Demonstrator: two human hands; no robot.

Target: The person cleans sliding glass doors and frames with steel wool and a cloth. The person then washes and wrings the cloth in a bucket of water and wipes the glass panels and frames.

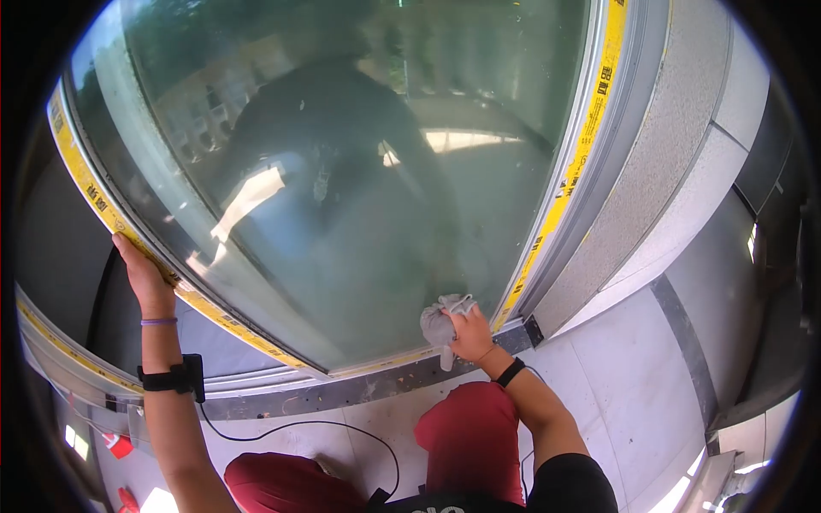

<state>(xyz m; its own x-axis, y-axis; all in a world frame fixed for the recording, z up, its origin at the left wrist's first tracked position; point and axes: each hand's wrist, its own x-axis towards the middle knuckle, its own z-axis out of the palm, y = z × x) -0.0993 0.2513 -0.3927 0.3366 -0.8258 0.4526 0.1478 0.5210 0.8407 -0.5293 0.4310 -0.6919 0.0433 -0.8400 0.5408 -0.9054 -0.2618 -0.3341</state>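
Note:
My right hand (473, 336) is closed on a crumpled grey cloth (438, 323), which lies against the bottom right part of a large glass pane (359, 282). A corner of the cloth hangs below the pane's lower edge. At the left, my left hand (147, 272) rests on the upright edge of the sliding door frame (229, 323), which carries yellow printed tape. Its fingers are stretched along the frame, partly hidden behind the edge. Reflections and smudges show on the glass.
A dark sill (342, 392) runs along the door's foot, with small debris on it. A black cable (291, 423) curves over the pale tiled floor (599, 385) near my knees. A red and white object (118, 445) lies at lower left. A stone wall (637, 188) borders the right.

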